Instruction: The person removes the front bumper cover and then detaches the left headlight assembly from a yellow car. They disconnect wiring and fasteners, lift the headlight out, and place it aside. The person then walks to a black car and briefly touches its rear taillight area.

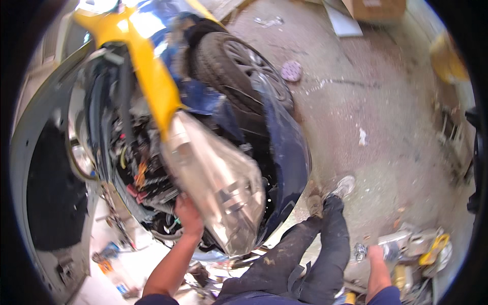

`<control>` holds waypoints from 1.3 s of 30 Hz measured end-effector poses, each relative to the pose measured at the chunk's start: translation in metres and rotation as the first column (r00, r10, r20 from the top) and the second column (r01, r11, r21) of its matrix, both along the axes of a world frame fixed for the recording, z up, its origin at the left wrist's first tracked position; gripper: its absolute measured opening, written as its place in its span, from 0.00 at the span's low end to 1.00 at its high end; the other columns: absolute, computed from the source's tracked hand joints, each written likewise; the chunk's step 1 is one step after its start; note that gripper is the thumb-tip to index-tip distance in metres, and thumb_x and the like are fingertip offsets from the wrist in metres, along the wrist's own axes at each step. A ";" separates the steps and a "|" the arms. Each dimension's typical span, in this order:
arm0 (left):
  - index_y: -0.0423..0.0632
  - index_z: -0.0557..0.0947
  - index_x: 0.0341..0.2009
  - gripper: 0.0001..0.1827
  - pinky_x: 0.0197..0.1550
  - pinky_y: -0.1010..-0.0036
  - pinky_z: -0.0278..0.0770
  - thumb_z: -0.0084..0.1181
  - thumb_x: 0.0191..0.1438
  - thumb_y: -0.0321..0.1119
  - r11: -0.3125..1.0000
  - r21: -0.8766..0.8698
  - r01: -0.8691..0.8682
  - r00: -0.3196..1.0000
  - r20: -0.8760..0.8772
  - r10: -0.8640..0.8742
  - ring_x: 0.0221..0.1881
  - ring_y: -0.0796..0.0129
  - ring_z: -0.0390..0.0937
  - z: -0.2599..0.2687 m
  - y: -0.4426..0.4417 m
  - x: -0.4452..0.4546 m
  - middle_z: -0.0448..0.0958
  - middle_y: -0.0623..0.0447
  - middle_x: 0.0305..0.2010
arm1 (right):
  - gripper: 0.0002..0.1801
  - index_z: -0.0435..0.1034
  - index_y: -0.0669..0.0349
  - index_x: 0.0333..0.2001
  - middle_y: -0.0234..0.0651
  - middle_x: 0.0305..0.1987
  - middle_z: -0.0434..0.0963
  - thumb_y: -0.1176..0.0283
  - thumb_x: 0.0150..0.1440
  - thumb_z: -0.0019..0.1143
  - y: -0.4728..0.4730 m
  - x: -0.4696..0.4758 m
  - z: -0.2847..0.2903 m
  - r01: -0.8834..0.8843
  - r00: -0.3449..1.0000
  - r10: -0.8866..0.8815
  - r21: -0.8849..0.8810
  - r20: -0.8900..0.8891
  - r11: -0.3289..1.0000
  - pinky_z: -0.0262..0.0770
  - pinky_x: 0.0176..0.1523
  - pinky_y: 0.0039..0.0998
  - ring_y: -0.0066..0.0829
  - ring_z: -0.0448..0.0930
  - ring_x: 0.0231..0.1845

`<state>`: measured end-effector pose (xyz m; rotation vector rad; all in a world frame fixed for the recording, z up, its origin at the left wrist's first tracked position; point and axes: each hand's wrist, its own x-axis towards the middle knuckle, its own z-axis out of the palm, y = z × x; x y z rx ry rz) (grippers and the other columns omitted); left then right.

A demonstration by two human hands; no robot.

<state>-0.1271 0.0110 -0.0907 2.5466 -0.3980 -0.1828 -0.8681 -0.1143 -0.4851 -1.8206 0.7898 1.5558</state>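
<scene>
My left hand point(189, 215) reaches into the engine bay, against the inner edge of a large clear headlight point(219, 183). Its fingers are partly hidden among the parts there, so its grip cannot be made out. The headlight sits at the front corner of a dark blue car, between the engine bay point(148, 167) and the loose-looking bumper cover point(288, 152). Low on the right, away from the car, my right hand point(375, 252) is closed around a blurred tool point(360, 251) with a silvery end on one side and a dark part on the other.
A raised hood point(57, 183) stands at left. Yellow fender structure point(152, 76) runs above the wheel point(244, 68). A purple sanding pad point(291, 71) lies by the tyre. Tools and a yellow-handled item point(434, 249) crowd the lower right; a cardboard box point(377, 9) is at the top.
</scene>
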 end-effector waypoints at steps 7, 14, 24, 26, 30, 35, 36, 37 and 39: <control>0.37 0.79 0.45 0.23 0.37 0.47 0.77 0.50 0.75 0.49 1.000 -0.005 0.010 0.998 0.058 -0.009 0.39 0.26 0.81 0.001 -0.019 -0.006 0.81 0.28 0.33 | 0.21 0.84 0.60 0.48 0.51 0.45 0.88 0.66 0.51 0.78 -0.166 0.099 0.256 0.694 0.720 -0.582 -0.367 0.377 0.620 0.82 0.52 0.46 0.50 0.88 0.47; 0.36 0.77 0.43 0.27 0.35 0.40 0.77 0.51 0.73 0.54 0.998 0.070 0.003 0.996 0.085 -0.009 0.31 0.27 0.81 -0.003 -0.019 -0.004 0.81 0.28 0.27 | 0.22 0.81 0.59 0.55 0.30 0.51 0.87 0.71 0.58 0.78 -0.254 0.303 0.393 0.781 0.261 -0.543 0.157 0.798 0.605 0.81 0.55 0.35 0.27 0.84 0.49; 0.40 0.76 0.43 0.24 0.38 0.39 0.79 0.52 0.72 0.53 0.990 0.132 -0.045 0.998 -0.036 0.050 0.32 0.30 0.83 0.008 -0.025 -0.005 0.83 0.31 0.28 | 0.32 0.75 0.60 0.62 0.48 0.54 0.86 0.63 0.56 0.77 -0.292 0.700 0.567 0.179 0.322 -0.183 0.130 0.929 0.975 0.80 0.61 0.39 0.44 0.85 0.52; 0.40 0.76 0.44 0.24 0.38 0.40 0.79 0.52 0.71 0.52 0.989 0.138 -0.049 0.997 -0.052 0.057 0.33 0.31 0.83 0.010 -0.026 -0.005 0.83 0.31 0.29 | 0.28 0.79 0.62 0.56 0.48 0.48 0.87 0.64 0.53 0.77 -0.292 0.751 0.582 0.147 0.459 -0.163 0.106 0.874 0.983 0.82 0.57 0.39 0.43 0.86 0.48; 0.40 0.76 0.44 0.25 0.39 0.40 0.80 0.52 0.71 0.54 0.983 0.178 -0.040 0.997 -0.052 0.050 0.33 0.32 0.83 0.008 -0.025 -0.006 0.84 0.31 0.29 | 0.24 0.82 0.66 0.48 0.49 0.42 0.88 0.63 0.50 0.76 -0.303 0.825 0.593 -0.032 0.542 0.035 -0.021 0.839 0.999 0.83 0.52 0.39 0.44 0.88 0.45; 0.41 0.76 0.48 0.27 0.41 0.41 0.82 0.49 0.71 0.57 0.979 0.202 -0.034 0.993 -0.105 0.056 0.34 0.32 0.84 0.006 -0.023 -0.005 0.84 0.31 0.30 | 0.25 0.82 0.65 0.49 0.48 0.42 0.87 0.67 0.48 0.75 -0.303 0.865 0.592 -0.195 0.683 0.238 -0.141 0.691 0.971 0.82 0.52 0.39 0.42 0.86 0.44; 0.41 0.76 0.48 0.27 0.41 0.41 0.82 0.49 0.71 0.57 0.977 0.209 -0.046 0.991 -0.110 0.071 0.34 0.32 0.84 0.006 -0.024 -0.006 0.84 0.31 0.30 | 0.24 0.82 0.66 0.48 0.48 0.40 0.87 0.67 0.48 0.74 -0.300 0.871 0.592 -0.231 0.668 0.272 -0.154 0.693 0.961 0.82 0.49 0.40 0.42 0.86 0.42; 0.41 0.76 0.48 0.27 0.41 0.41 0.82 0.49 0.71 0.57 0.977 0.206 -0.052 0.991 -0.110 0.076 0.34 0.32 0.84 0.005 -0.024 -0.005 0.84 0.31 0.30 | 0.23 0.82 0.66 0.47 0.47 0.39 0.87 0.67 0.48 0.74 -0.300 0.878 0.593 -0.270 0.648 0.315 -0.177 0.693 0.946 0.83 0.46 0.41 0.41 0.86 0.39; 0.41 0.76 0.49 0.28 0.43 0.40 0.82 0.49 0.70 0.58 0.978 0.203 -0.055 0.984 -0.155 0.088 0.35 0.31 0.84 0.004 -0.024 -0.005 0.84 0.30 0.31 | 0.21 0.82 0.67 0.45 0.46 0.35 0.86 0.68 0.49 0.73 -0.301 0.891 0.596 -0.296 0.706 0.312 -0.136 0.636 0.946 0.81 0.39 0.40 0.39 0.85 0.34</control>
